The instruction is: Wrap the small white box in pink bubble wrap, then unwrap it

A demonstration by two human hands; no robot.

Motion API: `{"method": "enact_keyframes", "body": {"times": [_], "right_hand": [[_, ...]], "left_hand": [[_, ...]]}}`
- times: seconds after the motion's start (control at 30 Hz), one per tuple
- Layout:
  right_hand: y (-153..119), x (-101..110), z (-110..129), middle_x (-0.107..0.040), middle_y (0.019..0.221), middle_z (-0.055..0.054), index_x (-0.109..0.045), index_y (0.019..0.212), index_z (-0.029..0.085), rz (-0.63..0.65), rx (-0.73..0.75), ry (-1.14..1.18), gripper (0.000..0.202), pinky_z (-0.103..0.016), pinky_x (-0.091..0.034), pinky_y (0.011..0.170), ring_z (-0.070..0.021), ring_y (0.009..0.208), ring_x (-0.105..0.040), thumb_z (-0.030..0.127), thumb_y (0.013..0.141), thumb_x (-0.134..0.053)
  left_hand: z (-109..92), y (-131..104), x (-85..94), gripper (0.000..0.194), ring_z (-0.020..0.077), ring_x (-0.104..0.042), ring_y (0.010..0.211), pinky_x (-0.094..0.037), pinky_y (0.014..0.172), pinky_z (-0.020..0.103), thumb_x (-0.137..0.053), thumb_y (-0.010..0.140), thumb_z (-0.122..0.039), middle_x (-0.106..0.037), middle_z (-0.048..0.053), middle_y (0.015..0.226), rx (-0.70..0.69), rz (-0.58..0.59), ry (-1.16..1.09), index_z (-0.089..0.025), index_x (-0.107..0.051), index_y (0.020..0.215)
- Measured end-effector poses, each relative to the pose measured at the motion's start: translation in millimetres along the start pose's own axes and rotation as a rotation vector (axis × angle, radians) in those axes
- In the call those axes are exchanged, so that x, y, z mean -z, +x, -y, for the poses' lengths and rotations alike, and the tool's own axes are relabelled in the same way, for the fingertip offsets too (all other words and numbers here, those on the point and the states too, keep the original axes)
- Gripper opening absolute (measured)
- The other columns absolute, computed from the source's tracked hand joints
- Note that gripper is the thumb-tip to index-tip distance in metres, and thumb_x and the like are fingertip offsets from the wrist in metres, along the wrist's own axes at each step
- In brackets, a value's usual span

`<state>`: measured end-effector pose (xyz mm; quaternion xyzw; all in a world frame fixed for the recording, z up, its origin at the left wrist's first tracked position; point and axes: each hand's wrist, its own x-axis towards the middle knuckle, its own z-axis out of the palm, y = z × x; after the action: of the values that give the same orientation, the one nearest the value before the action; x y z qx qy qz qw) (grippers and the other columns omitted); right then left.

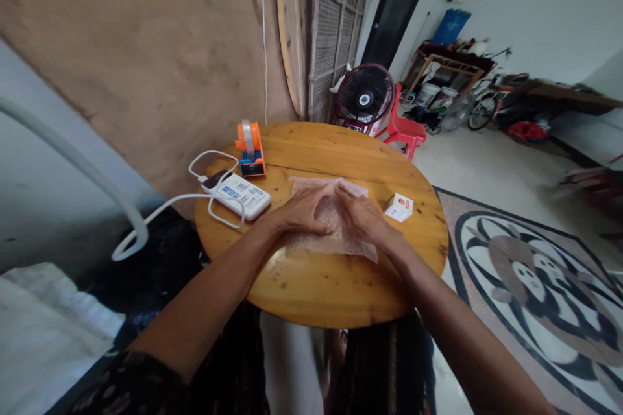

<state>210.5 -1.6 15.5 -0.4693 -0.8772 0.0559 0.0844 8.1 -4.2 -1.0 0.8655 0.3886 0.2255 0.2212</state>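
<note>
A sheet of clear, pinkish bubble wrap (311, 243) lies on the round wooden table (311, 295). My left hand (306, 209) rests on its left part, thumb apart from the fingers. From the right, my right hand (359, 213) touches the wrap, its fingertips close to those of my left hand at a raised fold. Whether either hand pinches the plastic is hard to make out. To the right of the wrap stands a small white box with red print (400, 206).
An orange and blue tape dispenser (251, 149) stands at the table's back left. Nearer is a white power bank (243, 195) with a looped white cable (182, 198). Beyond the table are a fan (365, 98) and a red chair (405, 129).
</note>
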Motion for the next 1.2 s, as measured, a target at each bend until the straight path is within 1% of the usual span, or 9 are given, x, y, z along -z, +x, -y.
{"method": "enact_keyframes", "body": {"times": [0.07, 0.13, 0.27, 0.43, 0.5, 0.63, 0.77, 1.03, 1.2], "right_hand": [[11.4, -5.0, -10.0, -0.039, 0.152, -0.018, -0.04, 0.145, 0.006, -0.057, -0.013, -0.053, 0.053, -0.045, -0.032, 0.114, -0.0303, 0.141, -0.036, 0.018, 0.094, -0.035], [17.9, -9.1, -17.2, -0.037, 0.154, -0.017, -0.038, 0.147, 0.009, -0.088, -0.051, -0.082, 0.052, -0.045, -0.03, 0.115, -0.0294, 0.143, -0.033, 0.025, 0.098, -0.033], [18.1, -15.0, -23.2, -0.043, 0.151, -0.012, -0.044, 0.144, 0.017, -0.095, -0.137, -0.133, 0.05, -0.05, -0.033, 0.108, -0.0316, 0.137, -0.039, 0.038, 0.1, -0.032], [15.4, -16.1, -23.3, -0.044, 0.151, -0.012, -0.045, 0.142, 0.017, -0.094, -0.137, -0.174, 0.05, -0.045, -0.033, 0.105, -0.0291, 0.135, -0.041, 0.041, 0.1, -0.031], [15.6, -16.4, -23.1, -0.044, 0.151, -0.012, -0.045, 0.142, 0.017, -0.099, -0.139, -0.182, 0.051, -0.045, -0.033, 0.104, -0.0289, 0.134, -0.041, 0.041, 0.1, -0.031], [15.2, -18.3, -23.2, -0.045, 0.15, -0.012, -0.046, 0.141, 0.017, -0.138, -0.144, -0.196, 0.05, -0.045, -0.034, 0.102, -0.0286, 0.133, -0.042, 0.042, 0.1, -0.031], [14.3, -19.6, -24.5, -0.043, 0.151, -0.012, -0.044, 0.143, 0.018, -0.123, -0.168, -0.195, 0.052, -0.046, -0.033, 0.103, -0.0286, 0.134, -0.041, 0.045, 0.1, -0.029], [14.8, -21.1, -24.4, -0.038, 0.154, -0.012, -0.041, 0.144, 0.019, -0.115, -0.213, -0.215, 0.054, -0.048, -0.033, 0.104, -0.03, 0.136, -0.039, 0.047, 0.1, -0.026], [14.4, -21.5, -21.8, -0.039, 0.154, -0.013, -0.042, 0.143, 0.018, -0.124, -0.222, -0.204, 0.054, -0.049, -0.032, 0.104, -0.0301, 0.137, -0.038, 0.046, 0.1, -0.026]], "left_hand": [[1.2, -0.4, -0.4, 0.103, 0.0379, -0.04, 0.137, -0.033, 0.113, 0.05, -0.073, 0.065, -0.052, -0.038, 0.02, 0.152, 0.016, 0.005, 0.021, -0.013, -0.028, 0.149], [2.8, -1.2, -1.1, 0.101, 0.0383, -0.038, 0.138, -0.032, 0.113, 0.051, -0.073, 0.066, -0.052, -0.037, 0.019, 0.153, 0.032, 0.01, 0.041, -0.014, -0.03, 0.148], [6.6, -2.2, -2.0, 0.099, 0.0366, -0.033, 0.142, -0.028, 0.116, 0.05, -0.072, 0.069, -0.053, -0.032, 0.018, 0.156, 0.039, 0.049, 0.088, -0.015, -0.029, 0.15], [13.2, -1.7, -4.0, 0.105, 0.0389, -0.014, 0.148, -0.016, 0.119, 0.054, -0.067, 0.069, -0.067, -0.019, 0.02, 0.16, 0.093, 0.078, 0.239, -0.015, -0.028, 0.151], [14.4, -2.1, -4.6, 0.1, 0.0378, -0.017, 0.148, -0.016, 0.118, 0.053, -0.059, 0.074, -0.072, -0.022, 0.019, 0.159, 0.139, 0.073, 0.266, -0.015, -0.029, 0.151], [11.0, -3.5, -4.3, 0.083, 0.0365, -0.02, 0.147, -0.018, 0.117, 0.054, -0.041, 0.086, -0.071, -0.028, 0.016, 0.158, 0.238, 0.058, 0.334, -0.018, -0.034, 0.149], [7.0, -2.7, -3.4, 0.1, 0.0396, -0.015, 0.148, -0.018, 0.117, 0.054, -0.049, 0.075, -0.079, -0.022, 0.017, 0.16, 0.317, 0.106, 0.39, -0.017, -0.03, 0.151], [10.7, -3.1, -2.6, 0.116, 0.039, -0.009, 0.149, -0.014, 0.118, 0.054, -0.043, 0.068, -0.088, -0.015, 0.021, 0.161, 0.436, 0.124, 0.419, -0.012, -0.025, 0.153], [8.8, -6.6, -0.4, 0.101, 0.0387, -0.016, 0.148, -0.015, 0.117, 0.058, -0.049, 0.073, -0.081, -0.025, 0.018, 0.159, 0.387, 0.075, 0.413, -0.018, -0.031, 0.15]]}}
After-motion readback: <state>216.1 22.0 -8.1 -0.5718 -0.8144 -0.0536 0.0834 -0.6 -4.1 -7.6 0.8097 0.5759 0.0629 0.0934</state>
